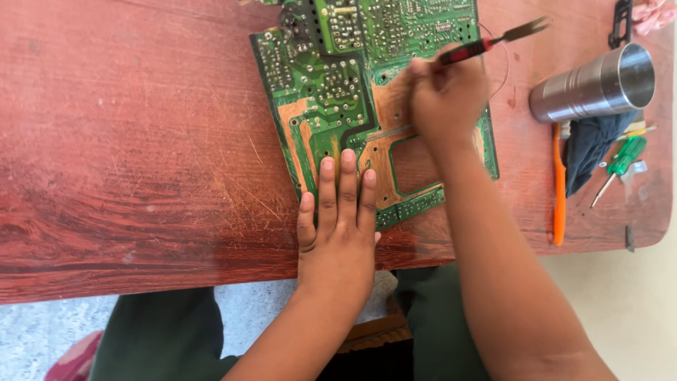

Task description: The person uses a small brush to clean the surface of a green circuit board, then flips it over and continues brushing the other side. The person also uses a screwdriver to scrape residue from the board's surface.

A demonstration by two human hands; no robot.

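circuit board [352,92], green with bare copper-coloured patches, lies solder side up on the reddish wood-grain bench [141,155], its near edge close to the bench's front edge. left hand [338,240] lies flat, palm down, fingers [347,187] extended, released and pressed side by side; fingertips rest on the board's near edge, heel of the hand on bare bench. most of the board lies beyond and to the right of these fingertips.

right hand [446,95] sits over the board's right half, fingers clenched around a thin tool with a red and black grip [465,51]. the tool's forked metal end [525,29] points up and right, away from the board, past the board's right edge. whatever end points down is hidden under the hand; cannot tell whether it touches the board. a thin red wire [504,67] loops just right of this hand.

surface: bench top scratched, worn near the front edge. below it, pale speckled floor [42,331] and the person's dark green trousers [162,339].

containers: shiny steel tumbler [592,88] lies on its side well right of the right hand, mouth facing right; inside looks dark, contents not discernible. below it a dark cloth [589,148], an orange-handled tool [558,183] and a green-handled screwdriver [620,162].
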